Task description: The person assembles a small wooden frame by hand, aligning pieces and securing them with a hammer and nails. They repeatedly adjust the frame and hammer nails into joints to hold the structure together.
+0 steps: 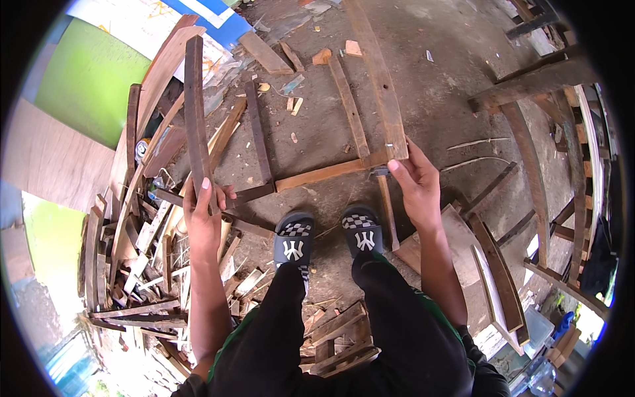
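My left hand (204, 221) is closed round the near end of a dark wooden strip (195, 106), its thumb on top. In my right hand (420, 188) is the near end of a longer, lighter wooden plank (378, 79), which runs away from me past the upper edge. Between the hands, a reddish-brown wooden crosspiece (324, 175) lies across the ground ahead of my sandals. Two shorter slats, a dark one (258, 135) and a brown one (349, 109), reach away from it. A hammer (388, 212) lies beside my right foot, its head partly under the plank's end.
Scrap wood (149, 251) is heaped on the left, near a green panel (92, 83). Wooden beams (529, 86) and a frame stand at the right, with leaning boards (496, 284) nearer me. Wood offcuts and small debris dot the dirt floor (456, 66). Blocks lie between my legs.
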Motion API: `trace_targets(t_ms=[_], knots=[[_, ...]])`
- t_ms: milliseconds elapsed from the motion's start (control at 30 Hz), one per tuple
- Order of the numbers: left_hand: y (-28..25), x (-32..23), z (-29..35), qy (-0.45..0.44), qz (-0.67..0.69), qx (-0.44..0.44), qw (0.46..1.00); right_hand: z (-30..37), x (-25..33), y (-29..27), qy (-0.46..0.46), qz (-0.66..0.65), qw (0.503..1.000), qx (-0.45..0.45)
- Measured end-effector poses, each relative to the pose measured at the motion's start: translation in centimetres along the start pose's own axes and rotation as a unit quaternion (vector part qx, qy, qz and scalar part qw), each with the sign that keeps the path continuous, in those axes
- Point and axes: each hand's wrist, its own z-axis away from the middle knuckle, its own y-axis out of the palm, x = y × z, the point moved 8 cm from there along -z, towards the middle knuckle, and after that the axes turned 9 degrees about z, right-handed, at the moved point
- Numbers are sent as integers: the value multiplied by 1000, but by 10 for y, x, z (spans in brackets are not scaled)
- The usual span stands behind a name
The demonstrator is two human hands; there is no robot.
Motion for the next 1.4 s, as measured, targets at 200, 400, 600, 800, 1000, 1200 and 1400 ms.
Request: trace_targets(t_ms=[200,400,600,800,1000,1200,1400], knots=[[3,1,6,7,34,27,999,2,-11,-4,12,34,999,-14],[-10,37,18,38,12,14,999,-10,17,1,-88,83,993,-11],[-13,53,21,147,-219,40,964,-28,29,12,-41,254,966,-12],[29,6,19,244,-260,91,930,-16,21,8,-76,219,972,-25],[55,-57,33,274,-420,75,862,-9,-19,12,18,38,999,-9],[131,-91,55,442,-431,162,769,1,-91,30,88,-270,959,-3],[177,-68,50,371,-497,241,747,-25,-117,23,149,-149,977,-26]])
